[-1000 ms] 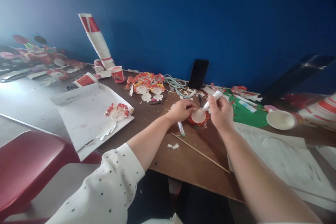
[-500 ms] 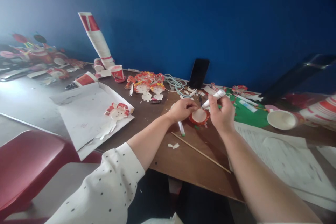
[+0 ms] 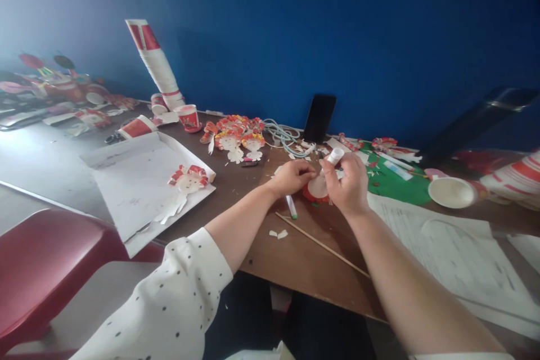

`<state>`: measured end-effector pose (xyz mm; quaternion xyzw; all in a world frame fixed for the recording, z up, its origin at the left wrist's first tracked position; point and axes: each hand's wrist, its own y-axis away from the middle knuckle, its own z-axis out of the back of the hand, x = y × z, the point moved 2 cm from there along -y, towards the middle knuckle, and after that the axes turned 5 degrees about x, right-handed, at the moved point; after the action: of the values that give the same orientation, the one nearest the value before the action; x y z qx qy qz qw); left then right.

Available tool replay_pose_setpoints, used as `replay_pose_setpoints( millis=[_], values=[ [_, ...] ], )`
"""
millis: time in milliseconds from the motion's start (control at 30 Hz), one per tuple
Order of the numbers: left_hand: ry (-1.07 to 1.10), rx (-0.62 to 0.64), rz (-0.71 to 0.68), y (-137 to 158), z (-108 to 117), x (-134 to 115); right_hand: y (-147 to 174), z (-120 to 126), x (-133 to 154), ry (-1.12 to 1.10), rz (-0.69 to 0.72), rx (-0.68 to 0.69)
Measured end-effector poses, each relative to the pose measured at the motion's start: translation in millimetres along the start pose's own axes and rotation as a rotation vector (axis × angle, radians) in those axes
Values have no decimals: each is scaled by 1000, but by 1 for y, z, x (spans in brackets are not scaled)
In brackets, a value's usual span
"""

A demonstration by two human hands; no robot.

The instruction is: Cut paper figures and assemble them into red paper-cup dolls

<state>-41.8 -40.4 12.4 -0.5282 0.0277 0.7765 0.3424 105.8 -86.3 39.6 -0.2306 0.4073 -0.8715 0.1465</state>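
Note:
My right hand (image 3: 349,184) grips a white glue stick (image 3: 336,156), its lower end tilted down over a small round paper piece (image 3: 316,187). That piece has a pale centre and a red-orange ruffled edge, and it lies on the brown table. At its left edge is my left hand (image 3: 291,178), thumb and forefinger pinched together. The fingers hide whether they hold the rim or only press beside it. Just below the left hand lies a white marker with a green tip (image 3: 291,206). A thin wooden stick (image 3: 323,244) rests nearer the table's front edge.
Several red and white paper figures (image 3: 236,138) lie behind my left hand. A black phone (image 3: 320,118) leans on the blue wall. To the right are a green sheet (image 3: 396,185), a paper cup (image 3: 451,192) and printed sheets (image 3: 442,247). A large white paper (image 3: 130,180) lies left.
My right hand has moved left and slightly down, bringing the glue stick over the round paper piece and tilting it more upright. My left hand has hardly moved.

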Motion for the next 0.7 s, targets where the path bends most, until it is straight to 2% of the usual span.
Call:
replay_pose_setpoints(
  millis=[100,167,233,333,433,500,633,700],
  values=[
    [2,-73,10,1,3,-6,0,3,-13,19,-46,-123],
    [-40,-225,-53,2,8,-10,2,6,-25,26,-111,-209],
    [-131,-404,-138,4,14,-13,4,9,-39,73,-177,-225],
    [-325,-585,-179,7,21,-11,10,7,-62,167,-305,-67],
    [-487,-651,-158,9,24,-7,16,3,-79,265,-545,126],
    [-537,-661,-142,9,25,-5,19,2,-80,307,-625,185],
    [-531,-688,-95,9,28,-2,18,-2,-62,431,-660,330],
    [-515,-708,-52,9,31,-1,16,-4,-47,450,-564,338]
  ],
)
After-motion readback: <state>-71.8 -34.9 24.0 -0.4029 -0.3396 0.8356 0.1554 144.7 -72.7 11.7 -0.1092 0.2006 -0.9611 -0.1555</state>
